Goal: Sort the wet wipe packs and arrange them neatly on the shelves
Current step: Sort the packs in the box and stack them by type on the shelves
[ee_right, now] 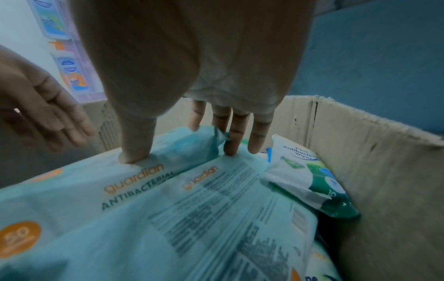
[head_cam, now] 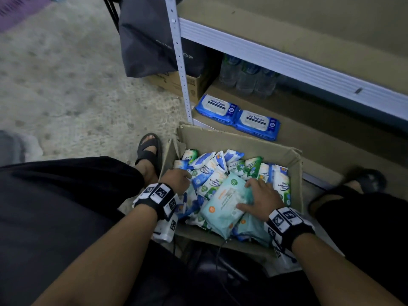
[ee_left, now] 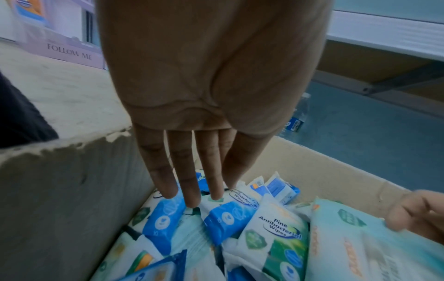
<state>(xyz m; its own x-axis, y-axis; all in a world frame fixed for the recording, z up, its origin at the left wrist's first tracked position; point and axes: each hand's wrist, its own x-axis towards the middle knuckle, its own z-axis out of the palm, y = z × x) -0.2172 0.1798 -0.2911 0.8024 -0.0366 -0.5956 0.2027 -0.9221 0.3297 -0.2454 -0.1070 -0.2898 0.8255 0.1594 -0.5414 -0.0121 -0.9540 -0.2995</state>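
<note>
An open cardboard box (head_cam: 242, 138) on the floor holds several wet wipe packs. Most are small blue-and-white or green-and-white ones (head_cam: 209, 173). My right hand (head_cam: 245, 195) grips a large pale teal Guardian pack (head_cam: 223, 204). In the right wrist view its thumb presses the pack's face (ee_right: 79, 190) and its fingers (ee_right: 231, 136) reach over the crumpled far edge. A second Guardian pack (ee_right: 228, 218) lies back-up beside it. My left hand (ee_left: 192, 197) is open, straight fingers touching small blue packs (ee_left: 225, 218) by the box's left wall. Two blue Antabax packs (head_cam: 217, 109) (head_cam: 257, 124) lie flat on the bottom shelf.
The grey metal shelf post (head_cam: 181, 69) and a shelf beam (head_cam: 287, 62) stand just beyond the box. Water bottles (head_cam: 247, 76) sit at the back of the bottom shelf. A dark bag (head_cam: 150, 40) rests on a carton (head_cam: 176, 82). My sandalled foot (head_cam: 150, 151) flanks the box.
</note>
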